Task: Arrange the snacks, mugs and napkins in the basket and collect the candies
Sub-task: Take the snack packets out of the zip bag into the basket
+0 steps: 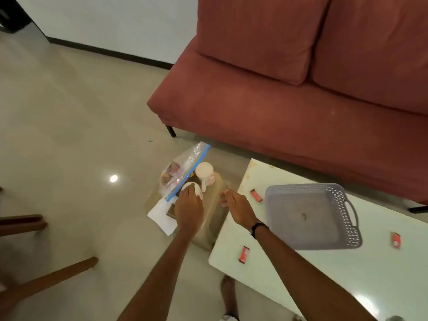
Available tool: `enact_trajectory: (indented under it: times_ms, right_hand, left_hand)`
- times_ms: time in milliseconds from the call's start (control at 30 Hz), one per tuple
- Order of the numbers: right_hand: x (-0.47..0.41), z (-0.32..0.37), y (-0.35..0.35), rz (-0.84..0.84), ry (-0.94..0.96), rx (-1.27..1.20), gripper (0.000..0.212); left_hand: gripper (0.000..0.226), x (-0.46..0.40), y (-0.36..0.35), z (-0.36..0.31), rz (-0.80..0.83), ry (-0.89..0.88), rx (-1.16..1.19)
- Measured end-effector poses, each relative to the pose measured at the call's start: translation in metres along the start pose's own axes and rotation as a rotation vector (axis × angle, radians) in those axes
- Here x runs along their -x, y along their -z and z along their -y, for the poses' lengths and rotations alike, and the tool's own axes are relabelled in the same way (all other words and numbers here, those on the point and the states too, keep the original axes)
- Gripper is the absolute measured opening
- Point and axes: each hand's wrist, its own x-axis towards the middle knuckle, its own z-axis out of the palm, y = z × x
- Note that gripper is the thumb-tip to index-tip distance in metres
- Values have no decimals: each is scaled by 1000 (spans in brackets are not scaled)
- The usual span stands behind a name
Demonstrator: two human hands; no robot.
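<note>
At the far left, dark wooden chair legs (46,274) stand on the glossy beige tiled floor (69,112). Further right, a low translucent stool or box (208,228) (its exact form is hard to make out) carries the task's things: a folded white paper napkin (159,216) at its left edge, a clear zip bag with a blue seal, filled with snacks (176,174), and two white ceramic mugs. The left hand (188,207) reaches down and its fingers curl over the nearer white mug (193,188), apparently gripping it. The second white mug with a reddish pattern (206,174) stands just behind, touching the zip bag. The right hand (234,202) hovers just beside the stool with relaxed fingers, holding nothing.

To the right, the white desk (301,286) bears a grey perforated plastic basket with handles (347,205), which holds none of the task's things, and three small red-wrapped candies: one near the basket's left corner (256,195), one at the desk's near edge (244,254), one far right (396,240). A rust-red fabric sofa (278,100) sits behind.

The step in hand looks like fetching the first mug. The next move calls for lifting it clear of the zip bag and carrying it rightward into the basket. No writing or brand can be read.
</note>
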Motion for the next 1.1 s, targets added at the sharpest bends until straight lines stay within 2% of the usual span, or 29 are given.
enact_trajectory:
  times_ms: [100, 233, 433, 567, 667, 800, 1000, 1100]
  right_hand:
    - [-24, 10, -30, 42, -41, -45, 40]
    - [-58, 21, -60, 95, -56, -30, 40]
    - [-90, 35, -75, 102, -27, -78, 37]
    - [-95, 43, -72, 96, -27, -102, 36]
    - [-93, 58, -64, 110, 12, -97, 35]
    - [-82, 90, -46, 106, 114, -106, 39]
    - [-41, 147, -4, 35, 243, -245, 35]
    - [-10, 166, 23, -25, 229, -337, 41]
  left_hand:
    - [48, -39, -6, 34, 7, -57, -113]
    - [48, -76, -21, 59, 70, -53, -184]
    - [23, -99, -12, 59, 185, -113, -393]
    - [22, -119, 18, 49, 74, -85, -393]
    - [23, -132, 50, 33, 76, -41, -309]
    - [24, -142, 85, 19, -92, -50, -290]
    - [17, -110, 141, -36, -242, -122, -153]
    - [16, -80, 158, -73, -290, -153, -12]
